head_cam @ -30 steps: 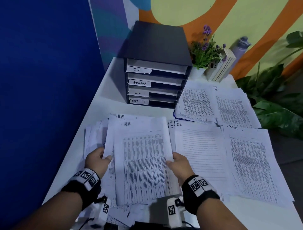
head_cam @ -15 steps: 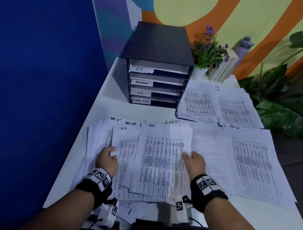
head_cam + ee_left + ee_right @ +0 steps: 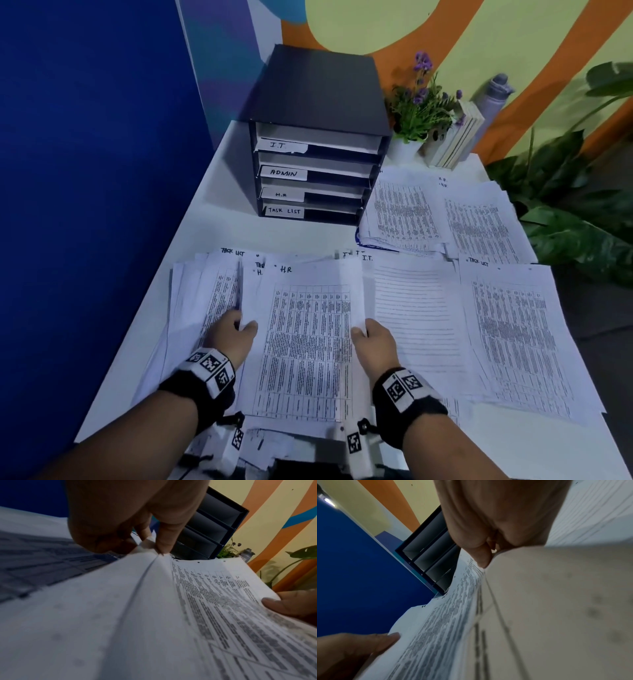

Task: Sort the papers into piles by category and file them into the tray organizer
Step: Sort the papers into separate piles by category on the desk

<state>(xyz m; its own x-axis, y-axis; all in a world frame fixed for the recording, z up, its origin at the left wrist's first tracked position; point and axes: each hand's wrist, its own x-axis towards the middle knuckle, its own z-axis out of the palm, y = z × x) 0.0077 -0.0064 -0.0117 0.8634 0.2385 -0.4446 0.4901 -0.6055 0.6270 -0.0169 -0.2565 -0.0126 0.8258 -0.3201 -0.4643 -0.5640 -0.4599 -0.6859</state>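
Left hand (image 3: 230, 337) and right hand (image 3: 375, 339) pinch the H.R sheet (image 3: 305, 346) by its edges; risk: thin pinch slips, sheet buckles.

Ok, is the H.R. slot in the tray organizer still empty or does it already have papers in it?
Cannot tell. In the head view the tray organizer shows its H.R label, but the slot behind it is dark, and both wrist views show only shadowed shelves.

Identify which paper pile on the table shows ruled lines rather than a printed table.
The I.T. pile, immediately right of the held H.R sheet; its top page has plain horizontal lines, the others dense grids.
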